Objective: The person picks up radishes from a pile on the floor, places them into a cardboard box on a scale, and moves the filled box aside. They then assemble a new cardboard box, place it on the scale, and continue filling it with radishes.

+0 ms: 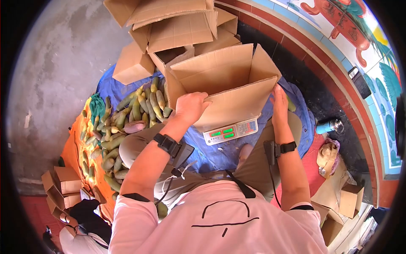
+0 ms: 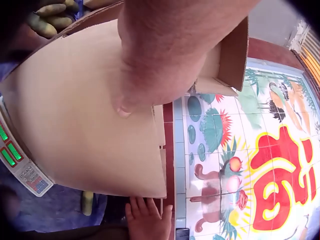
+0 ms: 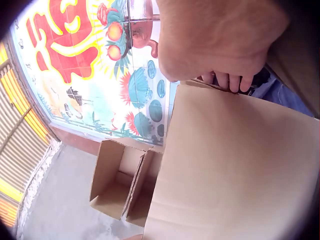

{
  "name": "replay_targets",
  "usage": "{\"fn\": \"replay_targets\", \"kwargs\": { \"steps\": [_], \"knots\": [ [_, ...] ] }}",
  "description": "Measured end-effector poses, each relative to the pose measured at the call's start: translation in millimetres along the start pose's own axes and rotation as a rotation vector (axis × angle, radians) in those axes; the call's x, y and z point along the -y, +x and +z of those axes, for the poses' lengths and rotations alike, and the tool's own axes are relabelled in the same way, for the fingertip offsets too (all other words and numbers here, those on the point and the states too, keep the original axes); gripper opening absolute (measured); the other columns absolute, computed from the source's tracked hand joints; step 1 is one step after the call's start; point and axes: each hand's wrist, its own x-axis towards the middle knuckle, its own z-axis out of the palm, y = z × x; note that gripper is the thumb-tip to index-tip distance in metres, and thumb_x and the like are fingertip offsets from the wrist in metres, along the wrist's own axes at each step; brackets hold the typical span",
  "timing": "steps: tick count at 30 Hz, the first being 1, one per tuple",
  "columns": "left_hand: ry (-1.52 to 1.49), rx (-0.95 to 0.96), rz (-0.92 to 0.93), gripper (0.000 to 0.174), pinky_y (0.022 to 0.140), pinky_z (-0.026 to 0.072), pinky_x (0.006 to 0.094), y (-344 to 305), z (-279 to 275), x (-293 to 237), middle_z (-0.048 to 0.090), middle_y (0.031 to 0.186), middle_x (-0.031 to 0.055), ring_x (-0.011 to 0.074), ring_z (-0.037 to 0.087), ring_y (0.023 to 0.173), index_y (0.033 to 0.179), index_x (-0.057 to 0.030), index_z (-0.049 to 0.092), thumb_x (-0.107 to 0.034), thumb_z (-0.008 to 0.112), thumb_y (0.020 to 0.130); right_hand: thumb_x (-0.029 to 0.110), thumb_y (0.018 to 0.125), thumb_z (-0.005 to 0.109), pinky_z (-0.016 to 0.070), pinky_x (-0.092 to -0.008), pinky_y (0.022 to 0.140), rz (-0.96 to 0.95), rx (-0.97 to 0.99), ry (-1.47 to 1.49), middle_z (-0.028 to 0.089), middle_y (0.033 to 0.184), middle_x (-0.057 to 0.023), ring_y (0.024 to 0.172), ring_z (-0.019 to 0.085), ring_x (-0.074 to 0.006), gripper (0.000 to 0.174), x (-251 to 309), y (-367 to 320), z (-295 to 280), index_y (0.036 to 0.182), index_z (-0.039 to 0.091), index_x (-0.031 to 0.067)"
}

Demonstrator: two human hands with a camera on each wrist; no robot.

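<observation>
An open cardboard box stands on a white digital scale with lit green displays; its flaps point up. My left hand grips the upper edge of the box's near side at its left part, thumb on the outer face in the left wrist view. At the right end of the box, my right hand rests along the side with its fingers straight. The right wrist view shows those fingers against the cardboard edge. The inside bottom of the box is hidden.
Green-yellow gourd-like vegetables lie heaped on a blue tarp and an orange cloth to the left. More cardboard boxes are stacked behind. A blue bottle lies at right near the tiled wall.
</observation>
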Motion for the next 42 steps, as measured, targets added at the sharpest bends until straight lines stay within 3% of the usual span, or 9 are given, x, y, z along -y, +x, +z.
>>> {"fn": "replay_targets", "kwargs": {
  "steps": [4, 14, 20, 22, 26, 32, 33, 40, 42],
  "knots": [
    [0.018, -0.056, 0.051, 0.025, 0.067, 0.0485, 0.0414, 3.8, 9.1, -0.1, 0.064, 0.086, 0.0084, 0.0310, 0.060, 0.081, 0.089, -0.0082, 0.060, -0.031, 0.061, 0.081, 0.037, 0.092, 0.050, 0.0401, -0.0289, 0.088, -0.027, -0.055, 0.025, 0.053, 0.121, -0.0107, 0.108, 0.050, -0.0177, 0.054, -5.6, 2.5, -0.4, 0.128, 0.044, -0.0033],
    [-0.004, -0.045, 0.027, 0.020, 0.072, 0.0481, 0.0405, 5.2, 12.6, 5.5, 0.062, 0.084, 0.0084, 0.0284, 0.061, 0.085, 0.087, -0.0091, 0.056, -0.028, 0.060, 0.081, 0.031, 0.090, 0.054, 0.0405, -0.0283, 0.088, -0.040, -0.042, 0.014, 0.053, 0.121, -0.0126, 0.106, 0.051, -0.0173, 0.053, -14.1, 6.4, 7.4, 0.128, 0.042, -0.0043],
    [-0.217, -0.136, 0.077, 0.026, 0.081, 0.0471, 0.0403, -11.2, -7.8, 18.5, 0.061, 0.099, 0.0142, 0.0340, 0.057, 0.094, 0.105, -0.0077, 0.058, -0.019, 0.060, 0.082, 0.021, 0.091, 0.054, 0.0394, -0.0307, 0.091, -0.207, -0.130, -0.003, 0.050, 0.123, -0.0158, 0.109, 0.050, -0.0207, 0.050, -25.8, 11.4, 16.3, 0.130, 0.037, -0.0043],
    [-0.382, -0.113, 0.015, 0.033, 0.086, 0.0457, 0.0395, -25.1, -29.2, 27.7, 0.059, 0.107, 0.0159, 0.0353, 0.055, 0.100, 0.113, -0.0076, 0.057, -0.016, 0.060, 0.081, 0.017, 0.090, 0.055, 0.0364, -0.0323, 0.096, -0.279, -0.228, -0.099, 0.047, 0.126, -0.0178, 0.113, 0.047, -0.0232, 0.051, -28.1, 15.2, 16.5, 0.131, 0.035, -0.0043],
    [-0.493, -0.155, -0.150, 0.028, 0.085, 0.0454, 0.0324, -68.6, -76.1, 57.8, 0.062, 0.105, 0.0140, 0.0233, 0.059, 0.097, 0.109, -0.0047, 0.059, -0.016, 0.061, 0.083, 0.015, 0.090, 0.053, 0.0293, -0.0353, 0.103, -0.230, -0.212, -0.086, 0.034, 0.136, -0.0219, 0.125, 0.037, -0.0269, 0.056, -20.5, 13.5, 20.1, 0.136, 0.026, -0.0032],
    [-0.723, -0.487, -0.556, 0.020, 0.072, 0.0476, 0.0283, -169.1, -95.5, 134.2, 0.065, 0.088, 0.0105, 0.0142, 0.061, 0.081, 0.100, -0.0004, 0.062, -0.015, 0.058, 0.086, 0.016, 0.091, 0.052, 0.0266, -0.0357, 0.105, -0.340, -0.161, -0.161, 0.030, 0.140, -0.0228, 0.130, 0.031, -0.0276, 0.056, -10.4, 8.8, 23.4, 0.137, 0.026, -0.0032],
    [-0.547, -0.518, -0.577, 0.020, 0.072, 0.0477, 0.0281, -191.2, -90.7, 149.8, 0.065, 0.085, 0.0098, 0.0136, 0.062, 0.080, 0.099, -0.0008, 0.063, -0.016, 0.059, 0.086, 0.016, 0.092, 0.052, 0.0266, -0.0355, 0.105, -0.357, -0.172, -0.174, 0.030, 0.140, -0.0225, 0.130, 0.032, -0.0272, 0.056, -9.9, 10.0, 21.5, 0.137, 0.026, -0.0032],
    [-0.388, -0.403, -0.985, 0.028, 0.074, 0.0475, 0.0326, -347.9, -1.3, 227.6, 0.066, 0.088, 0.0143, 0.0244, 0.064, 0.082, 0.096, -0.0020, 0.064, -0.027, 0.059, 0.084, 0.018, 0.092, 0.051, 0.0297, -0.0327, 0.103, -0.336, -0.139, -0.266, 0.041, 0.134, -0.0183, 0.124, 0.040, -0.0234, 0.048, 16.0, 3.9, 8.1, 0.133, 0.036, -0.0042],
    [-0.400, -0.124, -1.210, 0.032, 0.078, 0.0476, 0.0365, -383.6, 29.3, 235.3, 0.065, 0.091, 0.0167, 0.0297, 0.063, 0.087, 0.098, -0.0044, 0.064, -0.032, 0.060, 0.081, 0.017, 0.092, 0.051, 0.0306, -0.0316, 0.102, -0.367, -0.127, -0.265, 0.045, 0.130, -0.0158, 0.119, 0.043, -0.0211, 0.045, 18.6, 4.9, -0.1, 0.130, 0.040, -0.0045]
  ]
}}
